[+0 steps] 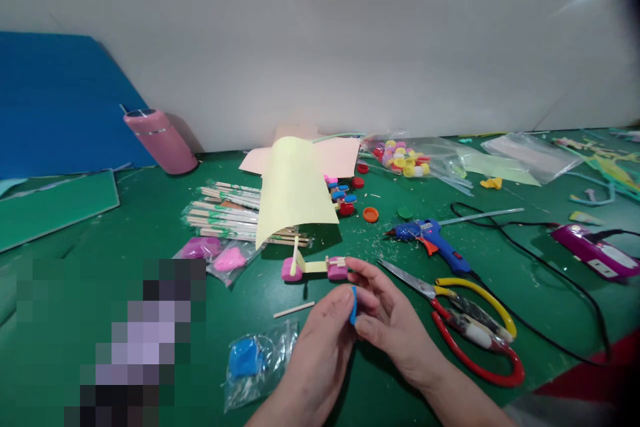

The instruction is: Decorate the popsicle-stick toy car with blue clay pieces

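Note:
Between my two hands is a small flat piece of blue modelling clay (353, 305). My left hand (327, 327) pinches it from the left, and my right hand (395, 320) has thumb and fingers on its other side. Just beyond my fingers stands a small model (315, 267) with pink clay blocks at both ends, a pale yellow strip between them and an upright stick. A short stick (294, 310) lies left of my hands. Near my left wrist is a clear bag (273, 353) with a blue clay lump (245, 357) in it.
Scissors (450, 320) with red and yellow handles and a blue glue gun (430, 240) lie right, its black cord looping. Behind are yellow paper (295, 190), wrapped sticks (223, 213), bottle caps (371, 214) and a pink flask (163, 140). Pink clay bags (230, 259) lie left.

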Tool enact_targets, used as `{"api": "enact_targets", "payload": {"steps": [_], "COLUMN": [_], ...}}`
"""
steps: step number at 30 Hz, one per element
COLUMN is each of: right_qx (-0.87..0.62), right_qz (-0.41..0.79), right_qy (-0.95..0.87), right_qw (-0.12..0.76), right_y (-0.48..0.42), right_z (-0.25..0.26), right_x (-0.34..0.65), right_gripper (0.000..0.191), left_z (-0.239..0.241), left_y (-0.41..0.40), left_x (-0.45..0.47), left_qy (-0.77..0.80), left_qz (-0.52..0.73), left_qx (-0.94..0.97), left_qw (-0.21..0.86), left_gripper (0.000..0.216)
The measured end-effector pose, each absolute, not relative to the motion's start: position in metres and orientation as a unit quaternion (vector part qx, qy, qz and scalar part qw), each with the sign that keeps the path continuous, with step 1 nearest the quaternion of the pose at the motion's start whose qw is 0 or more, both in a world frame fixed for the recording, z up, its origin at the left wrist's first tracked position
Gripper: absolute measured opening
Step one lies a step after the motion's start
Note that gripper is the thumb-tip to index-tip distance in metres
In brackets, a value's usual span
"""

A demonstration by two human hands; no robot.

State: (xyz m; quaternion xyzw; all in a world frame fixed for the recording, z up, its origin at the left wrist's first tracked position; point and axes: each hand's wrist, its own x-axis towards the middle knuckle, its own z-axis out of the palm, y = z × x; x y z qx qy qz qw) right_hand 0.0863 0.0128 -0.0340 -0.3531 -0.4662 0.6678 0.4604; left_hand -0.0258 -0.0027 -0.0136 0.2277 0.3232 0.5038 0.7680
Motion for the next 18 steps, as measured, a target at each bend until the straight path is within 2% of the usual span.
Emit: {"api": "enact_targets", "payload": {"steps": [4,9,13,18], "right_qx": [-0.363,-0.37,-0.34,-0.367], "right_qz": [0.6,0.303,0.169,0.14], "right_qy": [-0.515,-0.667,-0.751,-0.776], "right_qw": [0.493,0.572,0.54,0.493], "right_y": [0.012,0.009,0.006,0.008], "right_z": [-0.04,-0.041,-0.032,-0.025], "right_x": [0.088,0.099,0.106,0.108], "right_gripper": [0.054,0.029,0.023,0.018], "left_z": [-0.013,-0.011,-0.007,-0.006], "left_y": [0.0,0.006,0.007,0.003], "left_x": [-0.027,-0.035,-0.037,-0.035], "left_qy": [0.349,0.371,0.365,0.384], "left_qz": [0.52,0.553,0.534,0.505], "left_qx": [0.215,0.189,0.208,0.23], "left_qw": [0.749,0.722,0.734,0.738], "left_gripper": [0.021,0.015,0.014,0.011]}}
